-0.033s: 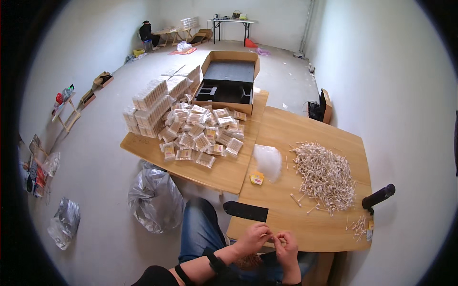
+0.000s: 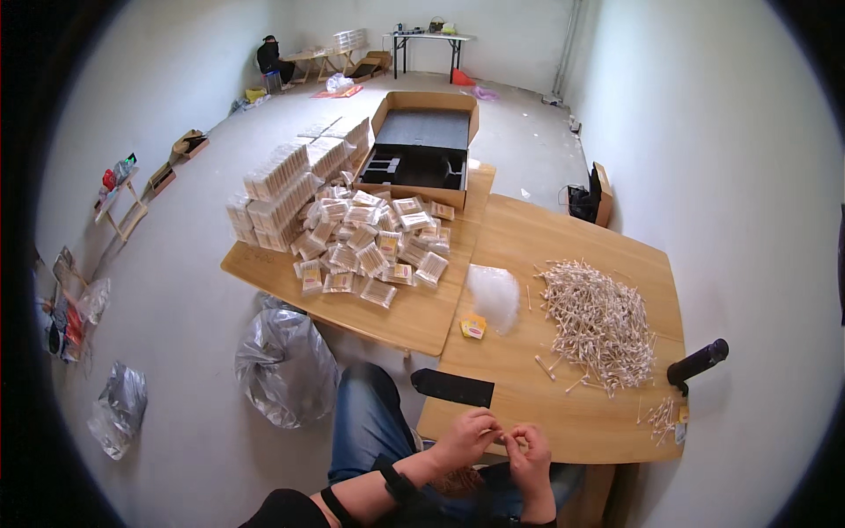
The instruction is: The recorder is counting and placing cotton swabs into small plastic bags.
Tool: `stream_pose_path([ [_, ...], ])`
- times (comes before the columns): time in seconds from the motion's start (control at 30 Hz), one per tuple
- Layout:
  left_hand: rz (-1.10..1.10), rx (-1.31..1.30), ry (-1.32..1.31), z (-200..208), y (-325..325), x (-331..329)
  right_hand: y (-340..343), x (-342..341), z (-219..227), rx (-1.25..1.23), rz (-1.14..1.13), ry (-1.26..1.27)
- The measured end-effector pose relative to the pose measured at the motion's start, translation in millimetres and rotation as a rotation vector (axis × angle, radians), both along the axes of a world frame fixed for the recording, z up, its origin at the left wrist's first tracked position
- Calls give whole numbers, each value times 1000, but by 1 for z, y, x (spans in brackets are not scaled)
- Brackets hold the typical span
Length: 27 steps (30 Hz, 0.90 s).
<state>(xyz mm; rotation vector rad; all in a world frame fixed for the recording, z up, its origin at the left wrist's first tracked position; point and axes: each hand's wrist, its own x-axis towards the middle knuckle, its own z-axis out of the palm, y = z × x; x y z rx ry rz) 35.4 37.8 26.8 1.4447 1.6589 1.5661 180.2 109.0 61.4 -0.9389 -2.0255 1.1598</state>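
Note:
Close together at the table's near edge, my left hand [image 2: 468, 437] and my right hand [image 2: 530, 458] meet fingertip to fingertip. Both are closed in a pinch, and whatever they hold between them is too small to make out. Just beyond my left hand lies a flat black strip [image 2: 452, 388] with one pointed end. A large loose pile of white-tipped cotton swabs [image 2: 598, 326] covers the right part of the table. To its left are a stack of clear plastic bags [image 2: 494, 297] and a small pile of yellow cards [image 2: 473, 326].
Filled swab packets [image 2: 372, 259] lie heaped on the left table, beside stacked bundles [image 2: 282, 189] and an open cardboard box [image 2: 414, 180]. A black cylinder [image 2: 698, 363] stands at the right edge. A grey plastic bag [image 2: 286, 370] sits on the floor. Another person [image 2: 274, 62] sits far back.

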Motion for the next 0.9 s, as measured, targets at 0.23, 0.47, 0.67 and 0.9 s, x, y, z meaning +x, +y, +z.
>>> stream_pose_path([
  [0.23,-17,-76,-42,10,-1,-6,9,11,-5,157,20,-28],
  [0.47,-2,-42,-79,8,1,-10,5,8,-2,127,-69,-12],
  [0.67,-120,50,70,16,4,-11,3,2,-4,110,-5,29],
  [0.9,-48,-18,162,16,4,-17,4,6,-1,135,-16,-4],
])
